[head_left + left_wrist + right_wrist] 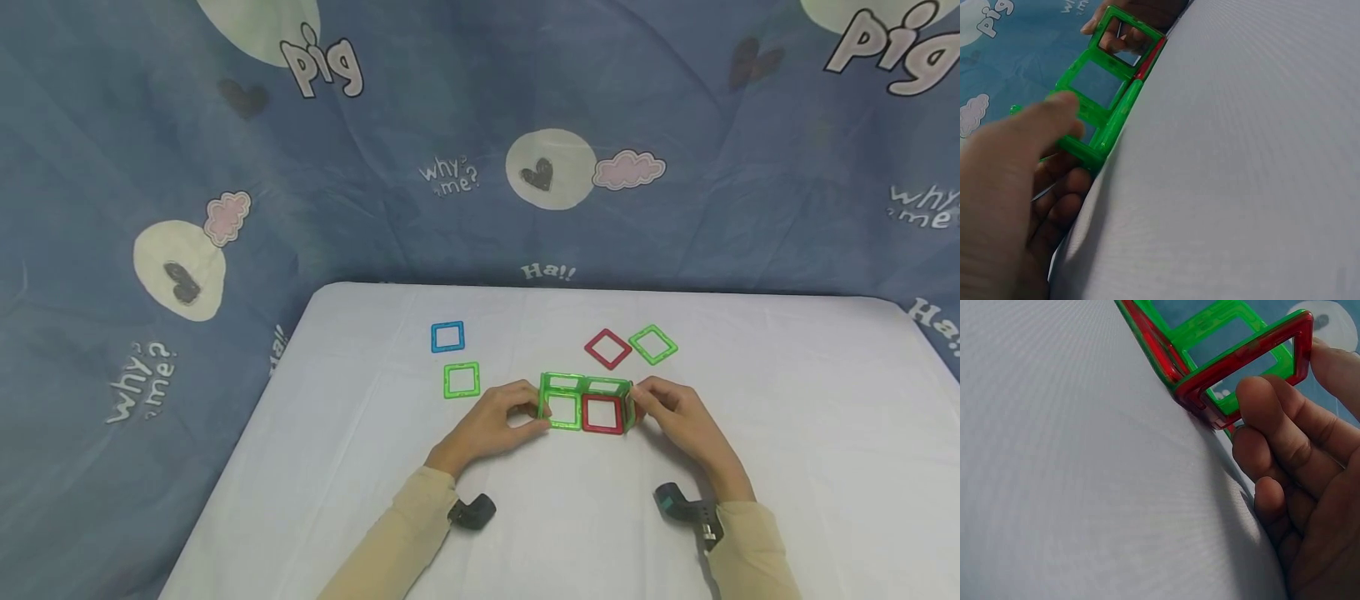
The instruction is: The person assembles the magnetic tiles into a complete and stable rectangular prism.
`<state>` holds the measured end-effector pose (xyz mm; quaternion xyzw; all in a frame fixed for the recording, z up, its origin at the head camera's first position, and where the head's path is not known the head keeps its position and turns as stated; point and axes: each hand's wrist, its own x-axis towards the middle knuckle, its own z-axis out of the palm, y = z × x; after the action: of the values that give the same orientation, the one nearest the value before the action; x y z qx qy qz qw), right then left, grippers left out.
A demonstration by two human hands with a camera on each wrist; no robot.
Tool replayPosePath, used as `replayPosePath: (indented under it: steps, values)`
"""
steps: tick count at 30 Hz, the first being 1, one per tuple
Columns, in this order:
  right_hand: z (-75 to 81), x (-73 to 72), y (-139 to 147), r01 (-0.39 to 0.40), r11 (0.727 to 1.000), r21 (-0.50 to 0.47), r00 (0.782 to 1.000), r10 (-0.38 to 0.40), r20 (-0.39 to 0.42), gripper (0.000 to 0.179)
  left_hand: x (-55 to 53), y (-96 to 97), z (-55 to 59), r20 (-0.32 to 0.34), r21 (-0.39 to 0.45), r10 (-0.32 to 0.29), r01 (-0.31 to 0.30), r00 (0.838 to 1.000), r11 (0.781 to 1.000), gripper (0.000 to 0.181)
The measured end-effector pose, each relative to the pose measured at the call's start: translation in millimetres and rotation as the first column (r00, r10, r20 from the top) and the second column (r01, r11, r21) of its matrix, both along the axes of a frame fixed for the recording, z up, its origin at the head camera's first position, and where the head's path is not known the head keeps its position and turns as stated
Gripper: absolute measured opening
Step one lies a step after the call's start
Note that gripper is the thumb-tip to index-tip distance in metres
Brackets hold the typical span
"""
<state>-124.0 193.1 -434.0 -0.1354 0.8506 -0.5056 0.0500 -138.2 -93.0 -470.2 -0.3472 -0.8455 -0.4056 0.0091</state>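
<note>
Square magnetic tiles with see-through centres are joined into a small structure on the table. Its base pairs a green tile (565, 427) with a red tile (602, 430); green tiles stand upright behind them and at both ends. My left hand (495, 421) grips the left end, its thumb (1060, 115) over the green frame and the other fingers partly hidden behind. At the opposite end, my right hand (686, 421) holds the upright end panel by its edges. In the right wrist view this panel (1244, 355) shows red with green along its edge, fingertips right against it.
Loose tiles lie flat on the white table (360, 500): a blue one (433, 338) and a green one (447, 381) behind my left hand, a red one (599, 357) and another green one (643, 351) behind the structure. A blue printed cloth (405, 233) hangs beyond the table's far edge.
</note>
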Motion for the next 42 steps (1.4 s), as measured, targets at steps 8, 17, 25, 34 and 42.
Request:
replayPosePath:
  steps: [8, 17, 25, 34, 42]
  values:
    - [-1.1, -0.2, -0.1, 0.028, 1.000, 0.004, 1.000, -0.028, -0.006, 0.023, 0.3, -0.9, 2.2, 0.012, -0.001, 0.030, -0.030, 0.999, 1.000, 0.014]
    - [-23.6, -8.8, 13.0, 0.061, 0.993, -0.097, 0.996, -0.067, -0.053, 0.012, -2.0, -1.9, 1.6, 0.023, 0.037, 0.023, -0.024, 0.999, 0.999, 0.014]
    - [-29.9, -11.2, 17.7, 0.101, 0.990, -0.100, 0.994, -0.105, -0.035, 0.011, -1.7, -1.3, 1.6, 0.044, 0.014, 0.029, -0.030, 0.999, 0.999, 0.016]
    - [-30.0, -13.3, 16.9, 0.145, 0.987, -0.070, 0.989, -0.147, -0.023, 0.021, -1.1, -1.2, 3.0, 0.062, -0.001, 0.034, -0.034, 0.997, 0.999, 0.019]
    - [-32.3, -15.8, 16.8, 0.237, 0.971, 0.008, 0.968, -0.236, -0.089, 0.024, 0.8, 0.2, 6.3, 0.079, 0.001, 0.031, -0.031, 0.996, 1.000, 0.020]
